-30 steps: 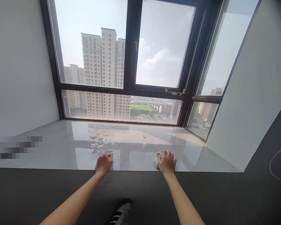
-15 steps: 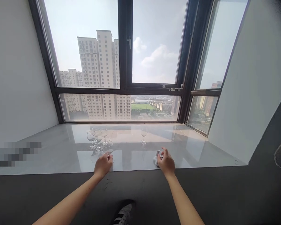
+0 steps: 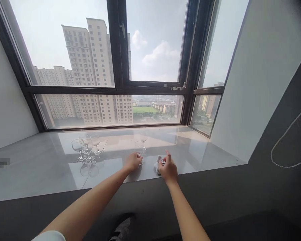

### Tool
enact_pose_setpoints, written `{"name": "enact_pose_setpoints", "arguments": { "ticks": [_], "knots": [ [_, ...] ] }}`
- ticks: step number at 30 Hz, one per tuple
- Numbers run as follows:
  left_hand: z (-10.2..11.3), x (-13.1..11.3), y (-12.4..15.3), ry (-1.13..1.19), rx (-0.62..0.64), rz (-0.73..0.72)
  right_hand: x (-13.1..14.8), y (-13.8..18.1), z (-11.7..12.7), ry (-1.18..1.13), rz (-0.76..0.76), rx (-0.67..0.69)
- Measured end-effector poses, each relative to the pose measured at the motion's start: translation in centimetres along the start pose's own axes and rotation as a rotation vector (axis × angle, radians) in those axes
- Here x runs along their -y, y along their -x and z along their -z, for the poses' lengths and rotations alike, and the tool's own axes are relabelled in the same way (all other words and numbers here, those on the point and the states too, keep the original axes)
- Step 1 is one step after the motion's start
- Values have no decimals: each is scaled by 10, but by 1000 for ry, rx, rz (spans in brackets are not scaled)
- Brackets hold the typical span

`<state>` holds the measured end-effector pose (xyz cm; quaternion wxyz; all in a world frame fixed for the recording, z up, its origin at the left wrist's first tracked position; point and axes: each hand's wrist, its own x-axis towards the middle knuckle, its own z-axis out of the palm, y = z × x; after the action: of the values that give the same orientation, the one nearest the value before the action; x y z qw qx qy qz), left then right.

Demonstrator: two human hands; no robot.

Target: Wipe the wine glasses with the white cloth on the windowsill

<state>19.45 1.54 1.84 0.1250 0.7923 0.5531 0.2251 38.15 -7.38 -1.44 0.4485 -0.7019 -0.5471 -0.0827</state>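
My left hand [image 3: 133, 162] is closed around the stem of a clear wine glass [image 3: 138, 147], close above the front part of the windowsill [image 3: 107, 174]. The glass's bowl is faint against the bright sill, and I cannot tell whether its foot touches the surface. Just to the right, my right hand [image 3: 168, 168] grips a crumpled white cloth [image 3: 158, 165], with the index finger stretched out. Behind the held glass, a second wine glass [image 3: 143, 138] stands upright.
Several more wine glasses [image 3: 89, 147] stand in a cluster on the left of the sill. A dark window frame [image 3: 150, 87] rises behind. The sill's front edge drops to a dark wall, and a beaded cord [image 3: 281, 147] hangs at the right.
My left hand has carried its wine glass to the right, away from the cluster and nearer the lone glass. My right hand still grips the cloth. The view has turned slightly right.
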Motion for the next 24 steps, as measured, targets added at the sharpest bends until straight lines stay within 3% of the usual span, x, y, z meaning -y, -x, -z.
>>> {"name": "enact_pose_setpoints", "arguments": {
  "ticks": [4, 10, 24],
  "knots": [
    [-16, -14, -31, -34, 49, 36, -2, 0, -2, -11, 24, -52],
    [-17, -16, -62, -60, 121, 38, -4, 0, -5, -23, 34, -107],
    [-23, -26, -66, -59, 67, 116, -4, -3, -4, -31, 5, -74]
  ]
}}
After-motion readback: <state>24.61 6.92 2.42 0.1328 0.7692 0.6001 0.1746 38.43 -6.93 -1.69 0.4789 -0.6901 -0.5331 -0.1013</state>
